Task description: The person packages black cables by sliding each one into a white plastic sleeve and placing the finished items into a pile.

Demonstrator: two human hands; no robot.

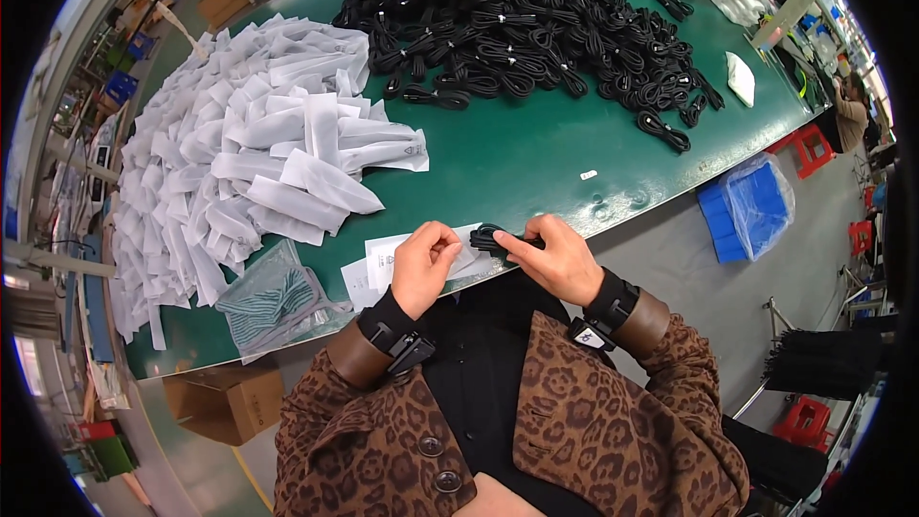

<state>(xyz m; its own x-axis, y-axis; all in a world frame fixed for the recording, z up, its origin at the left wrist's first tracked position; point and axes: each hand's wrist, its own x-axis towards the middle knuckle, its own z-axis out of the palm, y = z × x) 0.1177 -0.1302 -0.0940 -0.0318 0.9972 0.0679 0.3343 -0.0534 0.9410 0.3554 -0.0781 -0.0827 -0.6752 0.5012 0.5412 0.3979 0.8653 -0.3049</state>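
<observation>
Near the front edge of the green table, my right hand [555, 254] is closed on a coiled black cable [485, 237], thumb and fingers pinching its right end. My left hand [425, 263] is just left of it, fingers curled together over a white printed pouch [381, 254]. It appears to pinch the pouch's edge, though the fingertips partly hide the contact. Another white pouch [356, 280] lies partly beneath the first. The cable's left end is close to the pouch, and I cannot tell whether it is inside.
A large heap of white filled pouches [258, 134] covers the table's left side; bundled black cables [517, 29] pile up at the back. A clear bag with striped cloth [273, 302] lies front left. A blue bin [742, 211] stands beyond the right edge, a cardboard box [225, 402] below left.
</observation>
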